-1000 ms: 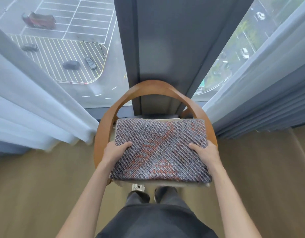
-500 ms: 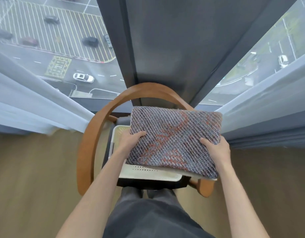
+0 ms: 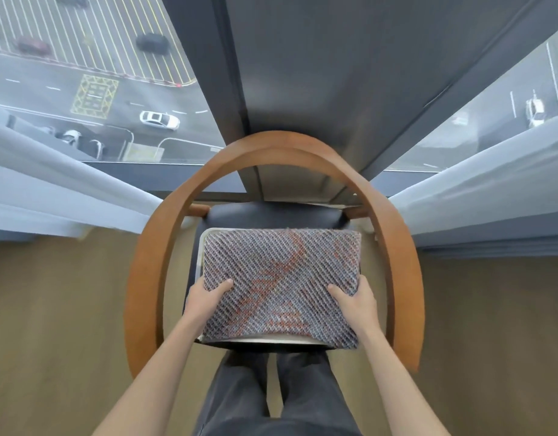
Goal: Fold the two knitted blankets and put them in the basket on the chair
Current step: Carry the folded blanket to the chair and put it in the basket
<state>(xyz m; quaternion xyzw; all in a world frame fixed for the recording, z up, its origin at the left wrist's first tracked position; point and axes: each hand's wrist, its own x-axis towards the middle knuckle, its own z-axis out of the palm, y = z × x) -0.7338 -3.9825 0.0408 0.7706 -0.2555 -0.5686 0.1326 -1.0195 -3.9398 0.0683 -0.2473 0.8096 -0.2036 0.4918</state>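
A folded knitted blanket (image 3: 281, 278), grey-blue with orange-red patches, lies flat over the white basket (image 3: 201, 247), covering almost all of it. Only the basket's left rim and a strip of its front edge show. The basket stands on the dark seat of a wooden chair (image 3: 142, 278) with a curved back. My left hand (image 3: 208, 295) grips the blanket's near left edge, thumb on top. My right hand (image 3: 354, 298) grips its near right edge the same way. A second blanket cannot be made out; anything under the top one is hidden.
The chair stands against a dark window pillar (image 3: 303, 89), with glass on both sides looking down on a street. Pale curtains (image 3: 67, 190) hang at left and right. Wooden floor (image 3: 51, 341) surrounds the chair. My legs in dark trousers (image 3: 271, 391) stand at the seat's front.
The blanket has come down and squared up over the basket, which showed at its left half a second ago. My view has moved closer, over the chair.
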